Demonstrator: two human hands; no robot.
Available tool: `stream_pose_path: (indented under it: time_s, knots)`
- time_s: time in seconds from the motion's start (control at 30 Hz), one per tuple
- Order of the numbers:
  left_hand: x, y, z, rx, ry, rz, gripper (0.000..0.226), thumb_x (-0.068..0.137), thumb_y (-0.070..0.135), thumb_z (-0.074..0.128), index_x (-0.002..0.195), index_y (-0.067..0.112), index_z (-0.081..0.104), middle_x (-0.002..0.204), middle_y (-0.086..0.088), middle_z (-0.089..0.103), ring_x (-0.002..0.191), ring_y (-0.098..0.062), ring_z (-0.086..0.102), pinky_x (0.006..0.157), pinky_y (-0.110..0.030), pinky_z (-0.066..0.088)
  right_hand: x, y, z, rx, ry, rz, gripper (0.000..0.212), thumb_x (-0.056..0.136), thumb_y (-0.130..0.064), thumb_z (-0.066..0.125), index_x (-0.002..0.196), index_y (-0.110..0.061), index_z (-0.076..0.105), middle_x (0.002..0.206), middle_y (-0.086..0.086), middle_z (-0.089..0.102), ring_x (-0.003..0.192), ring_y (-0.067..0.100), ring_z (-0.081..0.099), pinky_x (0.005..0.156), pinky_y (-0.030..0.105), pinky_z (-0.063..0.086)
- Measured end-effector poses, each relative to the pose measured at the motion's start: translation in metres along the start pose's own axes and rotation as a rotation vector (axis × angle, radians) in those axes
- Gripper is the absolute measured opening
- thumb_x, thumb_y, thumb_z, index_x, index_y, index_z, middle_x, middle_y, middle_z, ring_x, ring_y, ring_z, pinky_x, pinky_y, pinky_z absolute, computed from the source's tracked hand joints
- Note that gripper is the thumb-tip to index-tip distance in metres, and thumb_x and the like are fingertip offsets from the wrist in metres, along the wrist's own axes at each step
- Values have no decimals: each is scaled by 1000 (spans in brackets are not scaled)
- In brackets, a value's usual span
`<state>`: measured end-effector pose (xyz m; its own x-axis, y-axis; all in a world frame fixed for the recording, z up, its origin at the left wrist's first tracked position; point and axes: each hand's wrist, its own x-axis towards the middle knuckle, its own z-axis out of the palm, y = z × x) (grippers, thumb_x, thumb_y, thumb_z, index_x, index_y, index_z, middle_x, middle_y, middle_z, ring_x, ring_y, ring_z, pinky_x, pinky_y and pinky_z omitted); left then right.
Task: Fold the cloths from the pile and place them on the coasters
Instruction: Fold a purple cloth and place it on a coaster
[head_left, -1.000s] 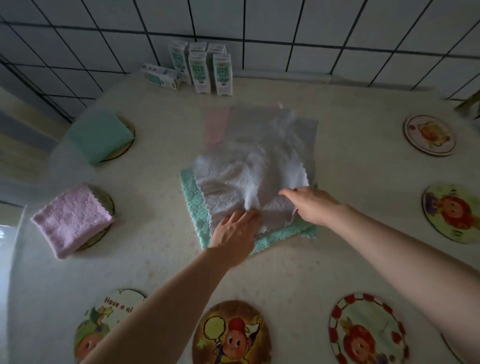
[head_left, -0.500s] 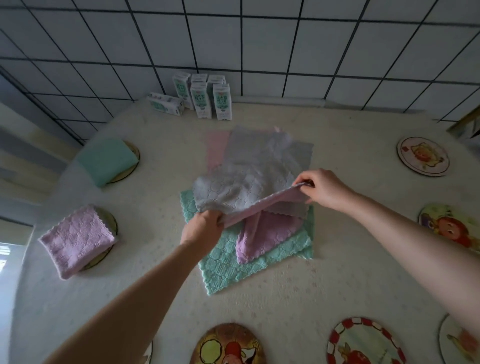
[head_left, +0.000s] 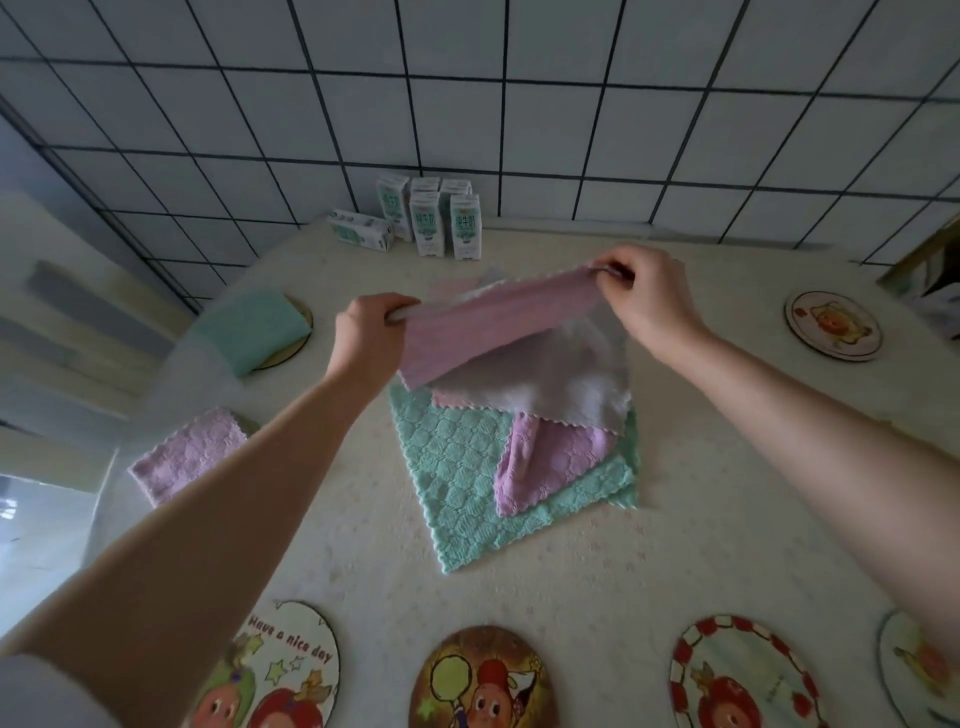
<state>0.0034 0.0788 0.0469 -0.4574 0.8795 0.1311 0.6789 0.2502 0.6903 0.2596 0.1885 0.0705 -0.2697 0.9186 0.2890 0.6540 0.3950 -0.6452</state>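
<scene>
Cream table (head_left: 727, 493) — "Have a nice day" coaster (head_left: 291, 660) — pink cloth (head_left: 493, 322) pinched by left hand (head_left: 371, 332), right hand (head_left: 644, 296)

A pale grey sleeve (head_left: 41, 696) ends above the bare left forearm (head_left: 208, 519).

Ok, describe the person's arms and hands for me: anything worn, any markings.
The left arm and right arm are bare along the whole visible forearm. The left grip and right grip show no gloves, rings, watch or bands. A pale patch at the lower left corner may be a short sleeve's edge.
</scene>
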Motion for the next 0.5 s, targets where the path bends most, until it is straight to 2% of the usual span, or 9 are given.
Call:
stream_pose_path:
  time_s: [0.1,0.23,0.3,0.4,0.5]
  knots:
    - [-17,0,-24,13,61,125,39,83,-7,47,111,6,69,107,-11,71,87,-14,59,75,-17,44,-25,-18,-6,44,88,-62,20,84,-5,56,97,-11,71,98,2,72,91,9,64,83,11,42]
    - [-54,-19,-52,24,88,252,42,78,-10,50,111,5,70,109,-12,70,98,-24,64,83,-15,41,-80,-38,-6,25,97,-141,21,84,-2,59,101,-9,70,99,1,71,90,6,63,86,13,46]
    - [-79,-35,-64,30,56,306,42,76,-12,53,111,5,70,109,-12,70,99,-24,64,85,-14,41,-117,-44,-2,-31,71,-176,28,81,5,59,105,-8,68,102,3,71,92,10,64,87,15,46]
    - [-121,-67,-80,46,-4,366,40,76,-12,58,110,5,70,109,-11,70,98,-23,65,86,-11,40,-179,-48,10,-78,35,-194,43,73,17,52,106,-5,67,104,8,70,93,16,65,88,12,41]
    - [-172,-104,-88,72,-85,411,41,76,-13,61,110,6,69,110,-9,69,95,-12,61,88,-5,38,-245,-49,25,-109,-40,-190,42,73,20,55,106,-3,68,104,11,70,95,19,66,91,6,37]
